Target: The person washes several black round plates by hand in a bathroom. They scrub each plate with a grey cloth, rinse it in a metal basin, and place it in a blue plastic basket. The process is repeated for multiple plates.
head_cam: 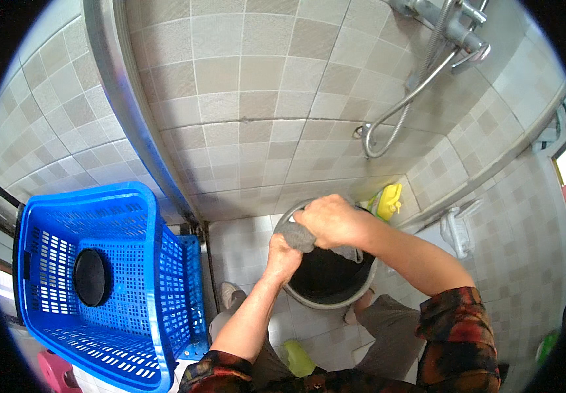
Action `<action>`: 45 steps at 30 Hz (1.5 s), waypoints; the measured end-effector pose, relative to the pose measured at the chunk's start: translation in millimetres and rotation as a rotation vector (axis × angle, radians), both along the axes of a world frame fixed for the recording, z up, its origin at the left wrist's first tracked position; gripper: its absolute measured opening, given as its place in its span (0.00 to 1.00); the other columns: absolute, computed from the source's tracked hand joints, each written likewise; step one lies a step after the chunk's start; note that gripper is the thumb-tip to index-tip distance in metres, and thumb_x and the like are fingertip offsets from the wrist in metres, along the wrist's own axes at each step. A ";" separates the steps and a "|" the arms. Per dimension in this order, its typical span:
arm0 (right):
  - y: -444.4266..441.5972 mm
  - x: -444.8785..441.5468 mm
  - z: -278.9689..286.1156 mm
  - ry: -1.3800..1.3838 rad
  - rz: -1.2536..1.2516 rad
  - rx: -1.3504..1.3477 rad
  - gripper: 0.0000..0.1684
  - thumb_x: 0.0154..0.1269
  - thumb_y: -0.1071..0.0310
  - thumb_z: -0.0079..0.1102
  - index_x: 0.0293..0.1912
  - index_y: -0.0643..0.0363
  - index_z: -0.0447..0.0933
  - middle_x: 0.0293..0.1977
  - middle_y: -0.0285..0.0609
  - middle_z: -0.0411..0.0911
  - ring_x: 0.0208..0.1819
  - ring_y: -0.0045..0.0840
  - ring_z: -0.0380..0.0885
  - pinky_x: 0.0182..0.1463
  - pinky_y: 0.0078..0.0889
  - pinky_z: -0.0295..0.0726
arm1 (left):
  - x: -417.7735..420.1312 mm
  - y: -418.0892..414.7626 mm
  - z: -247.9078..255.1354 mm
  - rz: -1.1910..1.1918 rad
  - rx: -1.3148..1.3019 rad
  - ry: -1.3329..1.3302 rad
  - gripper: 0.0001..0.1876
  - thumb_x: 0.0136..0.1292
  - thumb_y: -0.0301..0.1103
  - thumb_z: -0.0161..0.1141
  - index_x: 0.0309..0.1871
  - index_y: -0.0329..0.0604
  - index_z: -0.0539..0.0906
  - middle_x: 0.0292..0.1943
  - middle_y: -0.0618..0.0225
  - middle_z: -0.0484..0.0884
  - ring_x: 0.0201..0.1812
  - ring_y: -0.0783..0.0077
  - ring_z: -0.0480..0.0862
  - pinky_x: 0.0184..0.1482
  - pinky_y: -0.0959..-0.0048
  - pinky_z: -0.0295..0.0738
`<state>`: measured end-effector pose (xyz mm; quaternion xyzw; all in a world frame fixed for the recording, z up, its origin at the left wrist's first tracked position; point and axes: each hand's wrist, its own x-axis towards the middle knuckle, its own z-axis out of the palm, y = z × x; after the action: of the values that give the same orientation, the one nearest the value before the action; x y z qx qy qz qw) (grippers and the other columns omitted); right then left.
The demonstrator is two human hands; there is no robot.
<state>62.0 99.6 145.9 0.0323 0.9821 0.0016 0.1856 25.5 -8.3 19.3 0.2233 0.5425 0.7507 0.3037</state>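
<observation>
A grey cloth (pixel 298 237) is bunched between my two hands over a round bucket (pixel 329 305) with a pale rim. My left hand (pixel 283 255) grips the cloth from the near left side. From the right, my right hand (pixel 334 221) closes on it just above and beyond the left. A loose end of grey fabric (pixel 349 254) hangs below my right hand, over the bucket. The inside of the bucket looks very dark, and I cannot tell whether that is water or dark fabric.
On the left stands a blue plastic basket (pixel 153 255) with a black oval object (pixel 91 277) in it. A yellow bottle (pixel 388 201) stands in the corner behind the bucket. The shower hose (pixel 401 105) hangs from the tiled wall. A pink stool (pixel 57 371) is partly visible at lower left.
</observation>
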 end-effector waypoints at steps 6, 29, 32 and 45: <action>14.8 -25.9 16.4 -0.021 -0.108 -0.088 0.28 0.38 0.66 0.63 0.46 0.58 0.75 0.36 0.52 0.79 0.43 0.45 0.77 0.46 0.43 0.75 | -17.6 0.3 -8.1 0.042 -0.123 0.013 0.05 0.55 0.23 0.56 0.24 0.33 0.79 0.20 0.79 0.75 0.24 0.85 0.70 0.26 0.79 0.66; 38.2 101.6 -63.2 1.185 -1.014 -1.025 0.24 0.47 0.75 0.59 0.47 0.67 0.72 0.39 0.42 0.77 0.38 0.28 0.76 0.44 0.30 0.75 | -42.5 -13.0 4.7 0.111 -0.157 -0.102 0.22 0.60 0.36 0.63 0.54 0.36 0.72 0.51 0.61 0.76 0.52 0.69 0.74 0.58 0.70 0.65; 32.2 104.1 -13.1 0.941 -0.699 -0.567 0.25 0.43 0.74 0.61 0.46 0.64 0.72 0.36 0.45 0.79 0.37 0.30 0.79 0.42 0.33 0.76 | -43.5 -21.7 -0.2 0.062 -0.165 0.363 0.33 0.51 0.38 0.70 0.59 0.40 0.68 0.57 0.57 0.71 0.61 0.62 0.69 0.61 0.63 0.63; -25.9 64.6 4.3 0.862 0.066 0.091 0.29 0.37 0.69 0.62 0.46 0.62 0.74 0.43 0.45 0.74 0.46 0.35 0.72 0.45 0.35 0.70 | -16.4 -15.1 -0.6 -0.033 -0.065 -0.238 0.13 0.65 0.36 0.57 0.29 0.35 0.81 0.23 0.82 0.73 0.23 0.87 0.66 0.24 0.82 0.62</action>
<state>126.6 73.7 150.2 0.0069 0.9693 0.0372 -0.2430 9.1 -23.4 18.6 0.1313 0.5229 0.7490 0.3853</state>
